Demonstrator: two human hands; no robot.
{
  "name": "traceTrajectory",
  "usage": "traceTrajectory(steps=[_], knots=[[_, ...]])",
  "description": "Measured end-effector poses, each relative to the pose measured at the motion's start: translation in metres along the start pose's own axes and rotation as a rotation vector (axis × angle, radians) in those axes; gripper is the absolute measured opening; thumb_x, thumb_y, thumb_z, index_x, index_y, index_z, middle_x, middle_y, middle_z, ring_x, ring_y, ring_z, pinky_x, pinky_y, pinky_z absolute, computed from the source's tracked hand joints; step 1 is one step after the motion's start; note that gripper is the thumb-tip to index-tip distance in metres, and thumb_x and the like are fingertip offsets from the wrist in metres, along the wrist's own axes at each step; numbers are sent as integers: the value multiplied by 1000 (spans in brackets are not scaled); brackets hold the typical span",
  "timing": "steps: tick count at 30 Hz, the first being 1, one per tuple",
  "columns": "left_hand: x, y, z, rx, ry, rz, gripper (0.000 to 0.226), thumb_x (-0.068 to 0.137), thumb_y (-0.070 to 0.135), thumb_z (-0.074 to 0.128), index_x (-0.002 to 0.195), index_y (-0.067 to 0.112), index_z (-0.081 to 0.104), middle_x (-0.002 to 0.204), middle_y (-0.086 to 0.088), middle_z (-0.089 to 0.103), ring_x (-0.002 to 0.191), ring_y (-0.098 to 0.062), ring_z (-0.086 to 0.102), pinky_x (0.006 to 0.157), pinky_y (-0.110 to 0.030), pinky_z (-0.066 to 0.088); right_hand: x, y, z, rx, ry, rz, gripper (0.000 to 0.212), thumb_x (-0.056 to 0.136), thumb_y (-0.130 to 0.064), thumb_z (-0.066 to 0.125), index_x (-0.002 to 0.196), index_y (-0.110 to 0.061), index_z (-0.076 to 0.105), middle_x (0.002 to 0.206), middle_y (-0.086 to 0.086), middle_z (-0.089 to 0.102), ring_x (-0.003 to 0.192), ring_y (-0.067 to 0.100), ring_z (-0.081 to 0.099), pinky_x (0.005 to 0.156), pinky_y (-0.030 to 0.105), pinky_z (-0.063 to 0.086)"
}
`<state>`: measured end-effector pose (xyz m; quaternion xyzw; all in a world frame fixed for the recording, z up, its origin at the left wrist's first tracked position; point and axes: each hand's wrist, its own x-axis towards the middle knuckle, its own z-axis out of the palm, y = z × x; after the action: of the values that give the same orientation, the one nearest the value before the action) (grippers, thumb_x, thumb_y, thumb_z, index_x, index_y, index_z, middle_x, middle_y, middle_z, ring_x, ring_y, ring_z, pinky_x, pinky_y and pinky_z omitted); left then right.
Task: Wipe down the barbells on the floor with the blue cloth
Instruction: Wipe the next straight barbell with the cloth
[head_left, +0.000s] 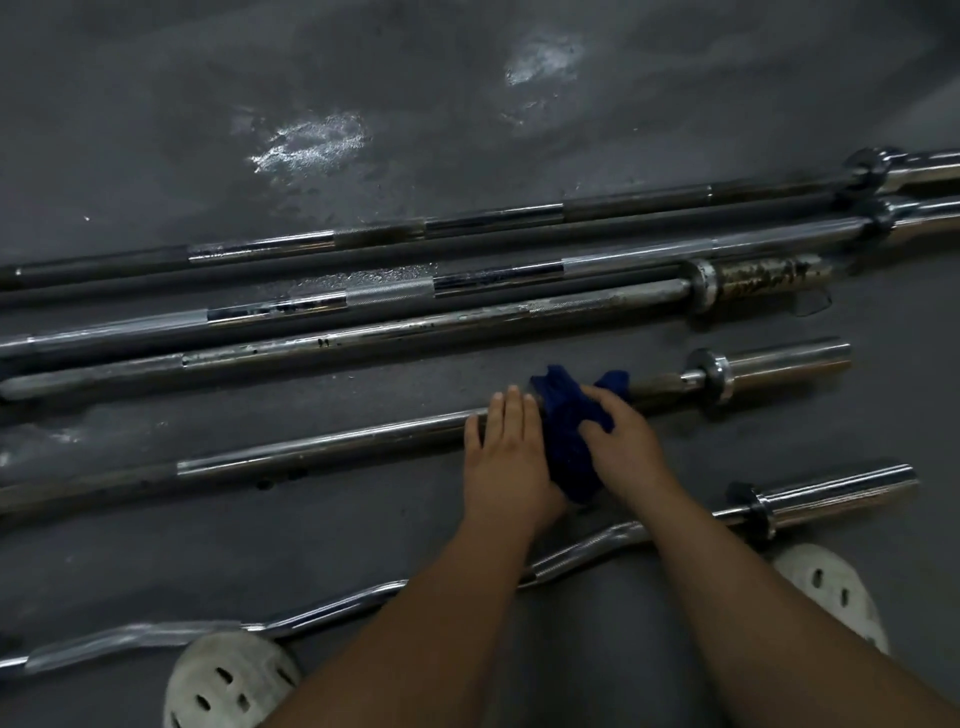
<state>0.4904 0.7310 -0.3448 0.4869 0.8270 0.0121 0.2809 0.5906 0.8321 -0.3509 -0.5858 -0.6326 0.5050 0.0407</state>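
Observation:
Several steel barbells lie side by side on the dark floor. The fourth one, a chrome barbell, runs from lower left to a sleeve at the right. A dark blue cloth is draped over its shaft. My right hand presses down on the cloth with bent fingers. My left hand rests flat on the bare shaft just left of the cloth, fingers straight. A curved chrome curl bar lies nearest me, partly hidden behind my forearms.
Three longer barbells lie farther away, one with a rusty sleeve. My white perforated clogs show at the bottom left and right. The grey floor beyond has wet, shiny patches.

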Motion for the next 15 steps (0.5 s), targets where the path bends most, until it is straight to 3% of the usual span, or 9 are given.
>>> traceTrajectory(steps=[3,6,10,13,15], knots=[[-14,-6,-1,-17,32,25,101,88,49,57,157,14,-9,165,-8,-14,152,-23,-12,122,-48,-7,-10,-7,-5,399,187,110,44,94,-5,48,128,-33,53,122,1,60,101,13,61,82,30,53],[-38,-14,-1,29,14,72,97,88,35,57,157,15,-9,165,-6,-17,151,-22,-15,121,-47,-10,-22,-6,-6,772,288,301,58,91,-11,54,142,-32,37,125,3,55,104,25,61,90,47,54],[-69,-31,3,123,-32,149,94,89,33,56,157,14,-5,165,-7,-14,152,-22,-14,121,-47,-9,-50,-3,6,905,256,396,39,88,-18,58,127,-22,56,116,13,66,99,34,66,86,52,55],[-89,-43,3,148,-53,173,91,89,31,55,158,13,-2,166,-7,-8,152,-22,-10,122,-46,-8,-75,-2,16,1045,218,415,39,90,-16,56,128,-23,56,117,14,64,103,37,65,89,55,53],[-101,-50,-1,149,-47,173,89,90,32,54,158,13,0,166,-7,-6,152,-22,-8,122,-45,-6,-92,-4,22,1108,192,412,42,88,-15,55,129,-21,55,120,16,64,104,38,64,84,51,55]])
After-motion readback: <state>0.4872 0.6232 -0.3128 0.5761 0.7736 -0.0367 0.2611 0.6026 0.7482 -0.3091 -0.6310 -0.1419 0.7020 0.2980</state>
